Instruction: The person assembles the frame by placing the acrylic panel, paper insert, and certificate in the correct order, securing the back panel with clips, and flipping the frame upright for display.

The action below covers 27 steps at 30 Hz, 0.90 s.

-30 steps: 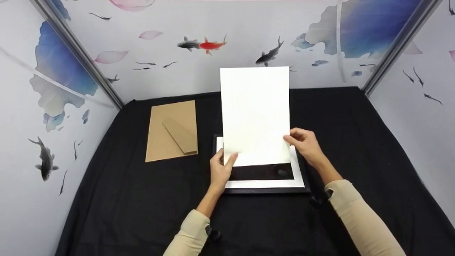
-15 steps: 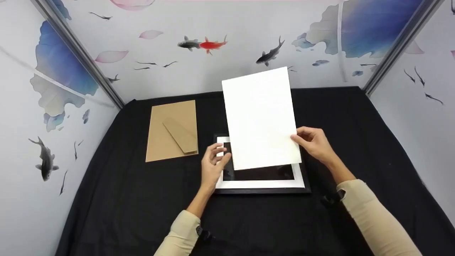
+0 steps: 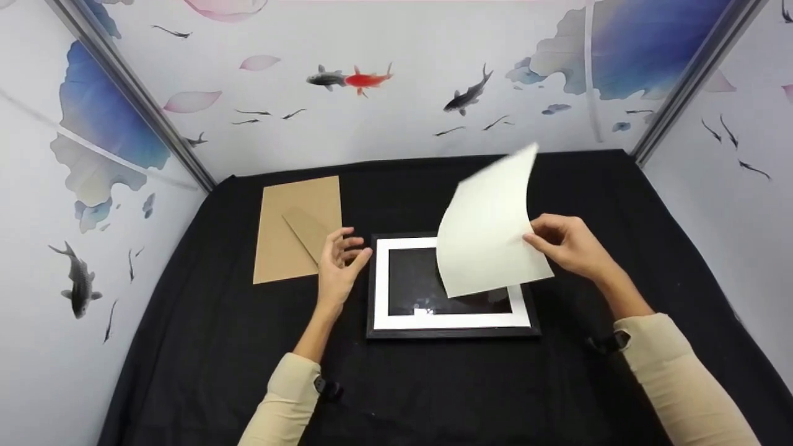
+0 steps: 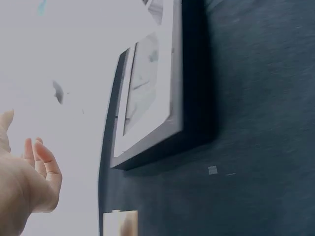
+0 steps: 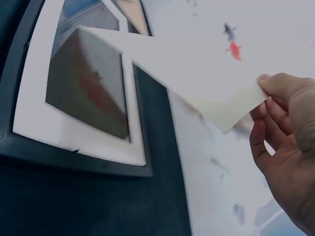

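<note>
My right hand [image 3: 567, 244] pinches the right edge of a white sheet of paper [image 3: 492, 226] between thumb and fingers. The sheet bends in a curve and hangs over the right part of a black picture frame [image 3: 452, 333] with a white mat border. In the right wrist view, the sheet [image 5: 197, 73] runs from my thumb across toward the frame, whose glass [image 5: 83, 93] shows a reflection. Left of the frame, my left hand [image 3: 339, 266] is held with relaxed, slightly bent fingers and holds nothing. The left wrist view shows that hand [image 4: 29, 179] apart from the frame [image 4: 147, 140].
A brown backing board [image 3: 279, 248] with a stand flap [image 3: 310, 238] lies on the black cloth [image 3: 186, 347] at the left, partly behind my left hand. White panels [image 3: 347, 130] with painted fish and petals enclose the back and sides.
My left hand has let go of the sheet and moved left, off the frame. The right hand has drawn the sheet rightward, and it now tilts and curves, uncovering more of the frame.
</note>
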Motion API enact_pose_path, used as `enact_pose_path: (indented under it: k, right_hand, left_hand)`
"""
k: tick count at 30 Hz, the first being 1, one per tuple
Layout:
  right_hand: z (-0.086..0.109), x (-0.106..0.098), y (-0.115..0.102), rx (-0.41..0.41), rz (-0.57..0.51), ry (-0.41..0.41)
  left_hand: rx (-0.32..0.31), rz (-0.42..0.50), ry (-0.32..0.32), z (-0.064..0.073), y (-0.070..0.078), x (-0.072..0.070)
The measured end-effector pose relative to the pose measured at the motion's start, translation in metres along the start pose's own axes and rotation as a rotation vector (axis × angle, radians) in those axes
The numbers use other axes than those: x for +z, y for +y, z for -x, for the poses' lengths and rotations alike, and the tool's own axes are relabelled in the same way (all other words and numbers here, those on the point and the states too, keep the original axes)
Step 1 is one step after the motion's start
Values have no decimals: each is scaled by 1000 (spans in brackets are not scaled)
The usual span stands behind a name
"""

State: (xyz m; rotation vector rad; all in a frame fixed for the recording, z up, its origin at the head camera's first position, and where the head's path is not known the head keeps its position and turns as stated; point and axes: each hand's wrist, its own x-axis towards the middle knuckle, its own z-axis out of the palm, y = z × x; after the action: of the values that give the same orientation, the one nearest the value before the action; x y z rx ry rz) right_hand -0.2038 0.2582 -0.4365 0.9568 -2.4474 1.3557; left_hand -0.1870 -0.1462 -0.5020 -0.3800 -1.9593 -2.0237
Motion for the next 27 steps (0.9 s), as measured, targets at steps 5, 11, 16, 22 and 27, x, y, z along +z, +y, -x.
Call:
enact_pose_path:
  k: [5,11,16,22,27]
  right_hand:
    - [-10,2,-21,-142,100,-17]
    - [-21,10,-20,-258,82,-68]
    - [-23,13,-18,-260,114,-116]
    - [-23,10,-25,-313,182,-134]
    - [-23,7,-30,-371,256,-146]
  left_hand:
    - [68,-39,-56,-23,21,2]
    - [151,-70,-103,-51,45,14]
    - [165,-98,-121,-57,54,23]
    - [168,-185,-104,-60,59,26]
    - [205,-269,-90,-66,65,24]
